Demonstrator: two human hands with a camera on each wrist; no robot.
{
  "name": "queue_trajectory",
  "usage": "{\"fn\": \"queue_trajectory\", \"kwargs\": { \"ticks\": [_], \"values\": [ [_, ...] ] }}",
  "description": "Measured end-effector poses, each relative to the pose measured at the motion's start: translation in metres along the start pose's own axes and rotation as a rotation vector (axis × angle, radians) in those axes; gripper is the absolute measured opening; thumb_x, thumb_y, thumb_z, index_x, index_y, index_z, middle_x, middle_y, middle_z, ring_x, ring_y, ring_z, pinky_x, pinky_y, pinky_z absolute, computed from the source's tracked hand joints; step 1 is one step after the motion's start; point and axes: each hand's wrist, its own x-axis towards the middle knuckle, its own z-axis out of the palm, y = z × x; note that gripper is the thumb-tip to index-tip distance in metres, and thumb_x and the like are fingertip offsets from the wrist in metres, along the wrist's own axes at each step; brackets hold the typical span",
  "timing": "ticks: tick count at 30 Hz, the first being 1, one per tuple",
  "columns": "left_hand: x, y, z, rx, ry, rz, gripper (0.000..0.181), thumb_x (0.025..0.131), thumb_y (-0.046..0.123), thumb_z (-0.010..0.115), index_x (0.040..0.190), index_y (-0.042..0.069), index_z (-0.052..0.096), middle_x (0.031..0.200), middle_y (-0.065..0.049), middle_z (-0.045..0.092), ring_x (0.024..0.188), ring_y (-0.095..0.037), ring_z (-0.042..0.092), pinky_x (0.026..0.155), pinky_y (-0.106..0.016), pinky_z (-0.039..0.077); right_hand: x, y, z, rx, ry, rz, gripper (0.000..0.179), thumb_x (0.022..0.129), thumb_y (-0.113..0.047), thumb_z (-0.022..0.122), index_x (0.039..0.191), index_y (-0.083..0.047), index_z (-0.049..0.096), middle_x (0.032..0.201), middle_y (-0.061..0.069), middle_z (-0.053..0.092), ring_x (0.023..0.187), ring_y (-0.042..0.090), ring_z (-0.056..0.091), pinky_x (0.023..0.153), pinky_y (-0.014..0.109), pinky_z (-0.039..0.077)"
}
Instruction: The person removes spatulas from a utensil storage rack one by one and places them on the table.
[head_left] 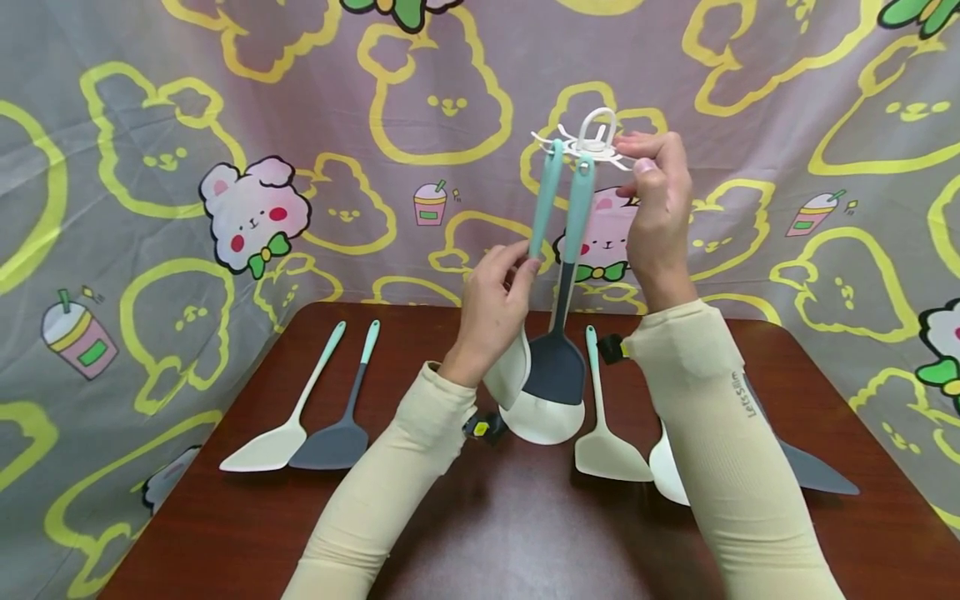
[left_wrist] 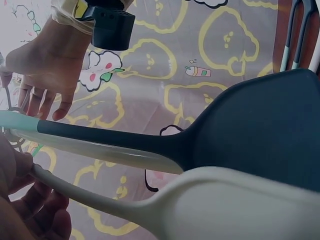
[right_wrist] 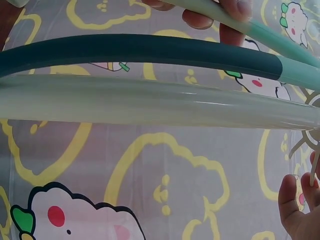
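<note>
Up in front of the curtain, my right hand [head_left: 660, 217] pinches the edge of a white hook rack [head_left: 596, 148] with a loop on top. A dark grey spatula [head_left: 557, 367] with a mint handle hangs from the rack. Behind it hangs a cream utensil with a round head [head_left: 542, 421], its handle partly hidden. My left hand [head_left: 491, 304] pinches a cream utensil [left_wrist: 235, 205] low on its mint handle, left of the grey spatula. The top of that handle is right at a rack hook. In the right wrist view, fingertips [right_wrist: 232, 32] curl around its shaft.
On the brown table [head_left: 487, 533] lie a cream turner [head_left: 270, 446] and a grey turner [head_left: 333, 446] at left. At right lie a cream spatula [head_left: 611, 454], a white round-headed utensil [head_left: 667, 475] and a grey utensil [head_left: 817, 471], partly behind my right sleeve. A patterned curtain [head_left: 300, 67] surrounds the table.
</note>
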Motion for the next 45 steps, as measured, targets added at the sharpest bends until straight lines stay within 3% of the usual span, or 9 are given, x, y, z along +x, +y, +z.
{"fn": "queue_trajectory", "kwargs": {
  "ticks": [17, 27, 40, 45],
  "values": [
    [-0.001, 0.002, -0.002, -0.006, 0.030, 0.011, 0.022, 0.099, 0.017, 0.060, 0.113, 0.003, 0.069, 0.090, -0.011, 0.061, 0.070, -0.018, 0.054, 0.058, -0.021, 0.042, 0.000, -0.001, 0.000, 0.013, 0.011, -0.005, 0.035, 0.083, -0.033, 0.036, 0.096, -0.020, 0.065, 0.108, -0.013, 0.061, 0.116, 0.014, 0.058, 0.069, 0.022, 0.045],
    [0.001, 0.003, -0.005, -0.015, 0.058, 0.029, 0.021, 0.099, 0.014, 0.059, 0.112, 0.002, 0.070, 0.090, -0.012, 0.062, 0.072, -0.019, 0.054, 0.060, -0.022, 0.043, 0.001, 0.000, 0.000, 0.018, 0.010, -0.005, 0.034, 0.083, -0.032, 0.037, 0.096, -0.019, 0.066, 0.109, -0.005, 0.063, 0.116, 0.014, 0.058, 0.069, 0.024, 0.045],
    [0.001, 0.004, -0.008, -0.044, 0.089, 0.025, 0.021, 0.097, 0.013, 0.062, 0.112, 0.001, 0.070, 0.090, -0.013, 0.063, 0.074, -0.020, 0.057, 0.061, -0.020, 0.046, 0.001, -0.001, 0.000, 0.018, 0.008, -0.012, 0.037, 0.084, -0.031, 0.036, 0.097, -0.014, 0.066, 0.108, -0.013, 0.061, 0.115, 0.013, 0.057, 0.069, 0.022, 0.045],
    [0.000, 0.005, -0.016, -0.044, 0.105, 0.020, 0.021, 0.097, 0.013, 0.062, 0.112, 0.000, 0.070, 0.089, -0.014, 0.063, 0.074, -0.020, 0.058, 0.061, -0.020, 0.046, 0.001, -0.001, 0.000, 0.016, 0.003, -0.017, 0.038, 0.084, -0.032, 0.035, 0.098, -0.012, 0.065, 0.107, -0.013, 0.060, 0.115, 0.013, 0.057, 0.070, 0.022, 0.044]
  ]
}}
